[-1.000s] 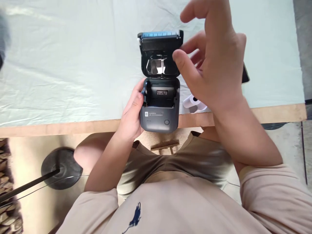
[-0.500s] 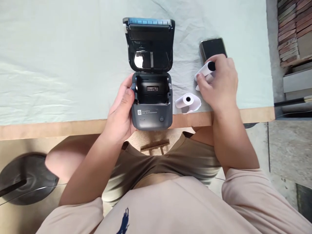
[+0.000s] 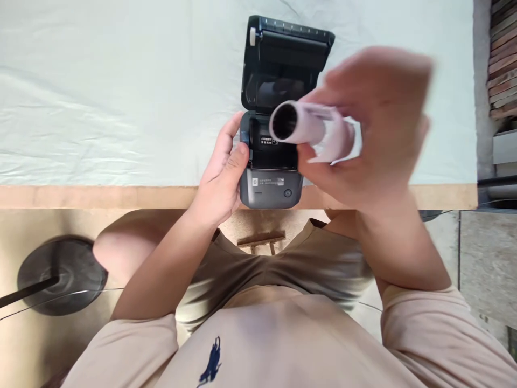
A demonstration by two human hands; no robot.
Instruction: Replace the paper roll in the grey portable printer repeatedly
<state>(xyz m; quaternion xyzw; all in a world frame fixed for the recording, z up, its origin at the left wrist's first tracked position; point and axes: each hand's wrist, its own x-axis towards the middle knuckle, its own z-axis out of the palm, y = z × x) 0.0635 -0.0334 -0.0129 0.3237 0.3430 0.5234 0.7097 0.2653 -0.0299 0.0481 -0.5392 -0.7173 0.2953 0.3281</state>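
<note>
A dark label printer (image 3: 271,186) stands near the table's front edge, its lid (image 3: 285,64) swung up and back. Inside its paper bay I see a small printed sticker. My left hand (image 3: 226,172) grips the printer's left side, thumb at the bay's rim. My right hand (image 3: 375,124), partly blurred, holds a white paper roll (image 3: 309,126) between thumb and fingers. The roll's dark hollow core faces left, and it hangs over the right part of the bay. A loose end of paper curls beneath the fingers.
A pale green cloth (image 3: 100,97) covers the table, with a wooden front edge (image 3: 100,196). A round black base with a pole (image 3: 62,275) stands on the floor at left. Stacked bricks (image 3: 503,59) are at the far right.
My right hand has lifted the paper roll and brought it left, over the printer. The phone and the other roll are now hidden from sight. The view has shifted a little.
</note>
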